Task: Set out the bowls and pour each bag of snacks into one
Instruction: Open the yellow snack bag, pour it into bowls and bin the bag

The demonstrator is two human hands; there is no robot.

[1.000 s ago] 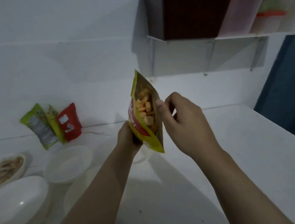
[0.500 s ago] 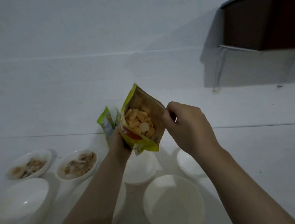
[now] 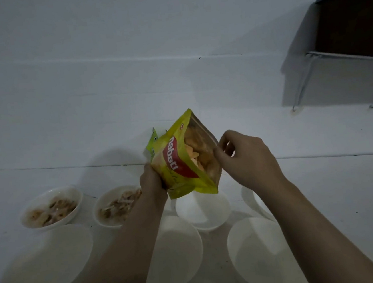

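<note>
1. At far left, a white bowl [image 3: 51, 206] holds pale brown ring-shaped snacks. Nearer the camera sits a larger white bowl [image 3: 45, 266], which looks empty but is blurred.
2. Just right of the ring snacks, a second filled bowl [image 3: 116, 205] holds pale strips; its right side is hidden by the left forearm.
3. The left hand [image 3: 152, 184] grips the lower left edge of a yellow-green snack bag [image 3: 183, 162] with a red label, fingers curled round it. The bag is held in the air, leaning left, its mouth open toward the right, with orange pieces visible inside.
4. Behind the bag, the tip of another green packet [image 3: 153, 138] stands by the wall.
5. Directly under the bag sits an empty white bowl [image 3: 204, 211] on the white table [image 3: 337, 189]. Two more empty bowls lie nearer the camera, one partly under the left forearm [image 3: 177, 254] and one to the right [image 3: 256, 252].
6. The right hand [image 3: 245, 158] pinches the right edge of the bag's mouth between thumb and fingers [image 3: 218, 155], holding it open.
7. Behind the right wrist, a sliver of one more bowl [image 3: 249, 198] shows.
8. Risks, as a judgement: the mouth is wide and the bowl small, so a fast tip could send pieces over the rim onto the table. The bowls stand close together, so a stray pour could mix snacks. Either forearm could nudge a bowl beneath it.
</note>
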